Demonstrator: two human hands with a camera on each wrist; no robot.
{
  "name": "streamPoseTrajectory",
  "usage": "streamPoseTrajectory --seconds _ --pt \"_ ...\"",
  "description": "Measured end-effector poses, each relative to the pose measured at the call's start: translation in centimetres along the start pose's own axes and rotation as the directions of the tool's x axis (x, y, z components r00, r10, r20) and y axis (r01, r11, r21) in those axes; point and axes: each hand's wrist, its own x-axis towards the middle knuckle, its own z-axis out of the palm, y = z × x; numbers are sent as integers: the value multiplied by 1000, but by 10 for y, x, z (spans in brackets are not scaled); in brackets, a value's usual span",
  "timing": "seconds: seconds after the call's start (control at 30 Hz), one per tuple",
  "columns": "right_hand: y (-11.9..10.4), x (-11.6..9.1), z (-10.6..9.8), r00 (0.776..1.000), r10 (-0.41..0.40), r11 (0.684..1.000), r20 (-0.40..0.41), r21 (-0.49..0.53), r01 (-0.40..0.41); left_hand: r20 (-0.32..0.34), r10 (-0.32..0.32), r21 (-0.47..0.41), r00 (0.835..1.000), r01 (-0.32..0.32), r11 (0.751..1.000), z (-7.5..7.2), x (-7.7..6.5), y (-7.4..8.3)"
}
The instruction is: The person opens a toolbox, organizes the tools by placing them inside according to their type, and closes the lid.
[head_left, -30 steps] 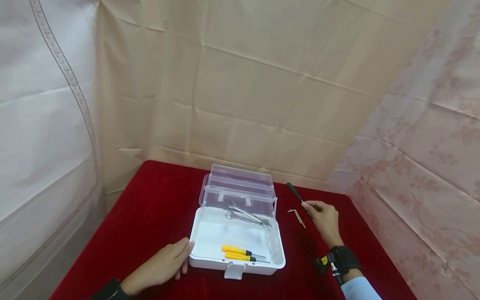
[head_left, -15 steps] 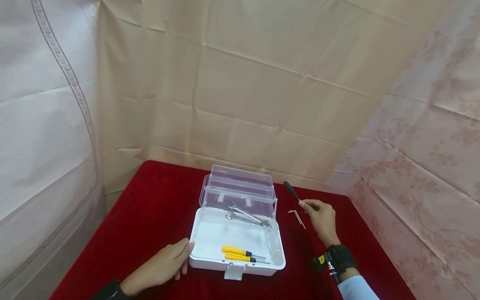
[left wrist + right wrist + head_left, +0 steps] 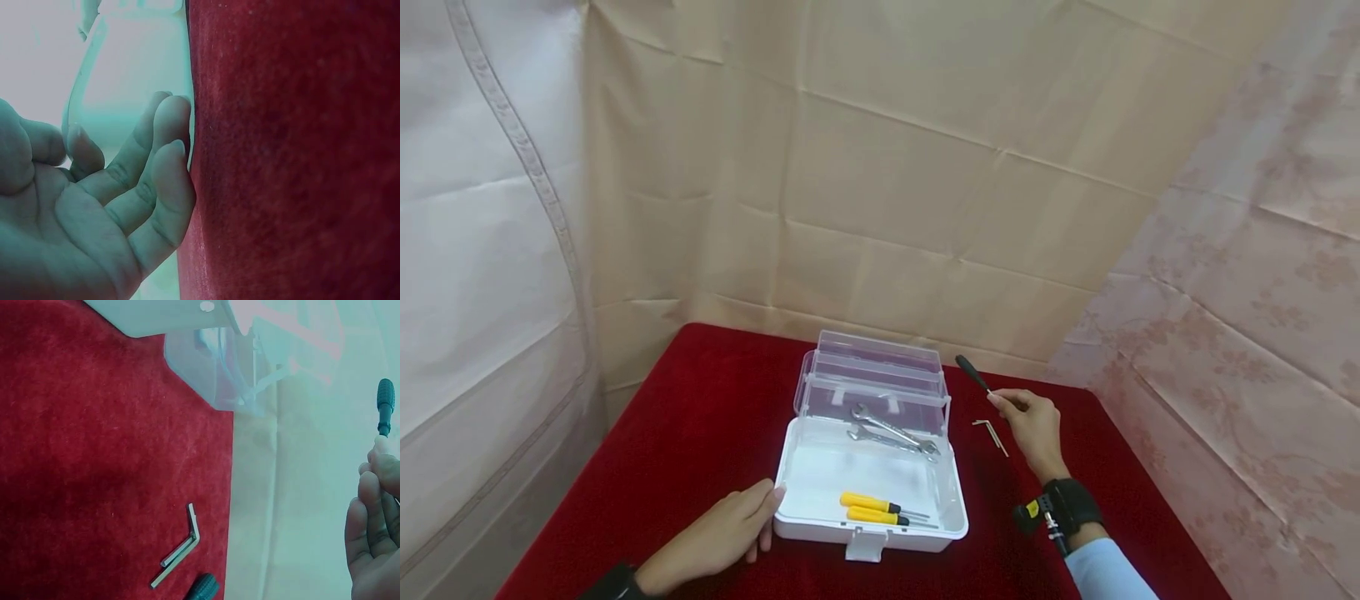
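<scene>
A white toolbox (image 3: pixel 857 467) with its clear lid (image 3: pixel 876 371) tipped back stands on a red cloth. My left hand (image 3: pixel 722 525) holds the box at its front left corner; in the left wrist view its bent fingers (image 3: pixel 169 200) lie against the outer wall. My right hand (image 3: pixel 1032 425) pinches a screwdriver (image 3: pixel 972 373) by its shaft, right of the lid, dark handle pointing up and away. Several hex keys (image 3: pixel 991 437) lie beside the box. Inside it are two yellow-handled screwdrivers (image 3: pixel 868 508) and metal wrenches (image 3: pixel 895 433).
Another dark handle (image 3: pixel 203 588) lies by the hex keys in the right wrist view. The red cloth (image 3: pixel 700 417) covers the table. A beige curtain (image 3: pixel 880 208) hangs behind, with a white curtain (image 3: pixel 482 292) left and a flowered one (image 3: pixel 1247 333) right.
My right hand has moved left and slightly away from me with the screwdriver, bringing it closer to the lid. The left hand keeps its place at the box corner. The head view has shifted slightly.
</scene>
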Motion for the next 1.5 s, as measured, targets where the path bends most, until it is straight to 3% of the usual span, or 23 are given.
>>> streamPoseTrajectory --seconds 0.67,1.17,1.5 --pt "-23 9 18 999 -34 999 21 1 34 -14 24 3 1000 -24 1000 -2 -2 -1" --pt "-35 19 29 994 -103 994 43 -19 104 -14 25 9 1000 -25 1000 -1 -2 -1" --pt "-34 22 37 989 -143 990 39 8 143 -27 77 35 997 -76 996 2 0 -4"
